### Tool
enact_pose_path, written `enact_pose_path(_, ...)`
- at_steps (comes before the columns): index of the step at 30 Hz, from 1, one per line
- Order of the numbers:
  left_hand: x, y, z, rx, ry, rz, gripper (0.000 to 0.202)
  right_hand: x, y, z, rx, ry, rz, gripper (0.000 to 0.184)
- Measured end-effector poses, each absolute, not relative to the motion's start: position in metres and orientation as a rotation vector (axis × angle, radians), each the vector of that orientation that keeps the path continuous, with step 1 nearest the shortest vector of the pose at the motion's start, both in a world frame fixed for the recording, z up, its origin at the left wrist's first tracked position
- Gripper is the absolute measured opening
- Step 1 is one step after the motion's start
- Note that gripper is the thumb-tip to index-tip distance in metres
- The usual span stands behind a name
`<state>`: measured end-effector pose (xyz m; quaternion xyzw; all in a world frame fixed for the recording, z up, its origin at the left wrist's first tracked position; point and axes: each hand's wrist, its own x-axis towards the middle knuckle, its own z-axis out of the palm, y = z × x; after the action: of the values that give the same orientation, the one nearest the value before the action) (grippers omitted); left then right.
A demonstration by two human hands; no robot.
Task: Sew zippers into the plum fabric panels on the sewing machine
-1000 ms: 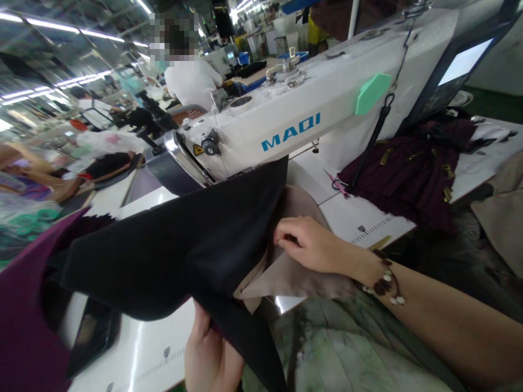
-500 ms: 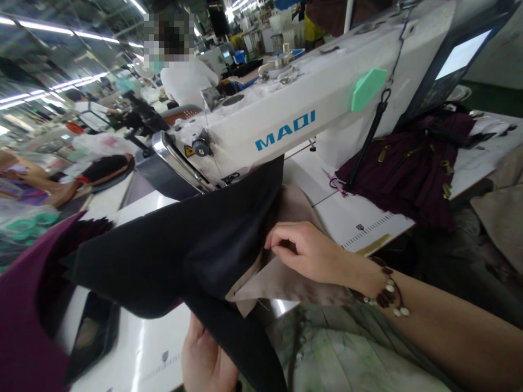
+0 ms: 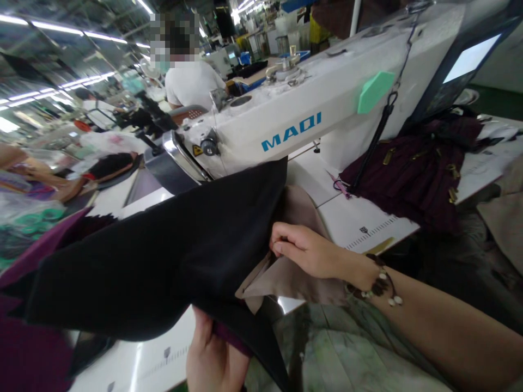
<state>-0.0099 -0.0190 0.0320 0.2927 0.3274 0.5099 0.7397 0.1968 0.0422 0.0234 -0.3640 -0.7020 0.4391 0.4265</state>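
Observation:
A large black fabric panel (image 3: 163, 245) spreads in front of the sewing machine (image 3: 294, 128), hiding the needle area. My right hand (image 3: 304, 247) pinches its right edge together with a taupe fabric piece (image 3: 298, 280) that lies folded beneath. Under the panel's lower edge, my left hand (image 3: 216, 348) grips the fabric from below, its fingertips hidden behind the cloth. Purple backing shows beside that hand. At the left, purple fabric (image 3: 36, 343) hangs partly behind the black panel.
Dark maroon pieces with gold zipper pulls (image 3: 408, 169) are heaped on the white machine table (image 3: 143, 359), right of the machine arm. A dark tray-like object (image 3: 92, 351) lies under the fabric at left. A person in a white shirt (image 3: 192, 84) sits beyond the machine.
The black panel has swung out further left and lower, covering more of the dark object. My left hand has tilted it, showing more purple underside. My right hand keeps its pinch.

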Motion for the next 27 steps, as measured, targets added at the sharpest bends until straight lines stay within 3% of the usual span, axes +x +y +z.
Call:
enact_pose_path(5, -0.01, -0.016, 0.015, 0.607, 0.377, 1.116, 0.048, 0.198, 0.043, 0.024, -0.943, -1.7, 1.134, 0.013)
enact_pose_path(17, -0.03, -0.008, 0.016, 0.553, 0.141, 0.946, 0.061, 0.199, 0.039, 0.034, -1.014, -1.723, 1.108, 0.011)
enact_pose_path(21, -0.031, -0.008, 0.018, 0.541, 0.142, 0.948, 0.062, 0.195, 0.035, 0.037, -1.129, -1.681, 0.8, 0.008)
enact_pose_path(27, -0.022, -0.01, 0.013, 0.56, 0.11, 1.053, 0.064, 0.194, 0.031, 0.028, -1.037, -2.208, 0.352, 0.014)
